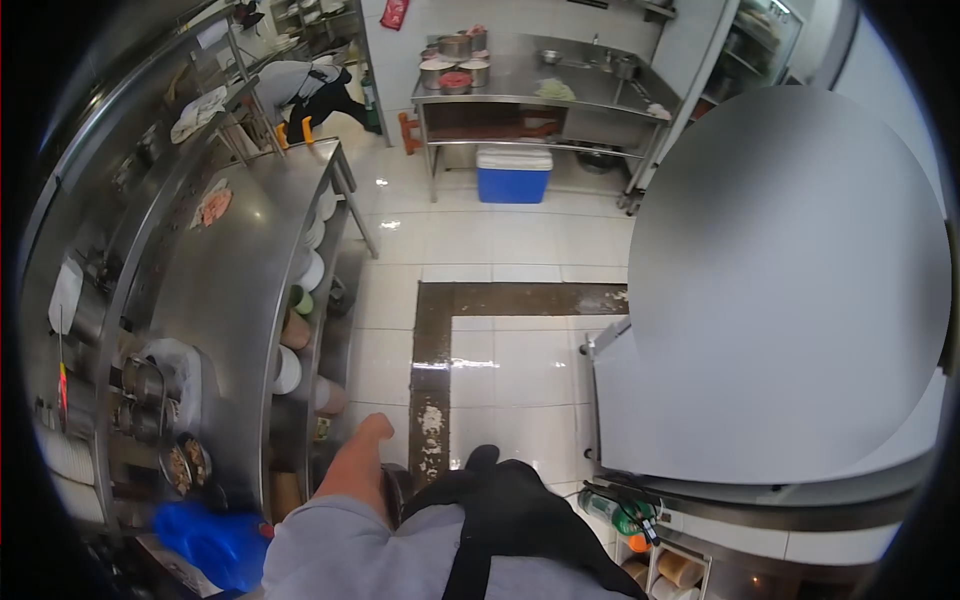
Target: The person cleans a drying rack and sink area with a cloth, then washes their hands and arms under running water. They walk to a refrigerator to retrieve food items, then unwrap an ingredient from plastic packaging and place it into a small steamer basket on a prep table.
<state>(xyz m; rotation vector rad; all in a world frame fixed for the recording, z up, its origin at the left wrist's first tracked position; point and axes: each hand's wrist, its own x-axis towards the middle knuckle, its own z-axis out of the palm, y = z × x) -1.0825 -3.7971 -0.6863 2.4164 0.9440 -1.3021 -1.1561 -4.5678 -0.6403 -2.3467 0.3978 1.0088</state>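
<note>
My left hand [377, 428] hangs low over the floor, just right of the steel worktable's shelves. Its fingers are too small and turned away to make out, and nothing visible sticks out of it. My right hand is out of view. Nearest to my left hand is the steel worktable [225, 265], with white containers [287, 370] on its lower shelf. On the worktable's near end are a pan of food pieces [187, 463] and a blue plastic container [212, 545]. A pinkish cloth [212, 205] lies toward its far end.
Tiled floor [505, 355] with a brown drain channel [433, 385] runs ahead. At the back stands a steel sink table [510, 85] with pots, above a blue cooler [514, 178]. A large smooth grey round shape [790, 290] covers the right side. Another person [305, 95] bends at the back left.
</note>
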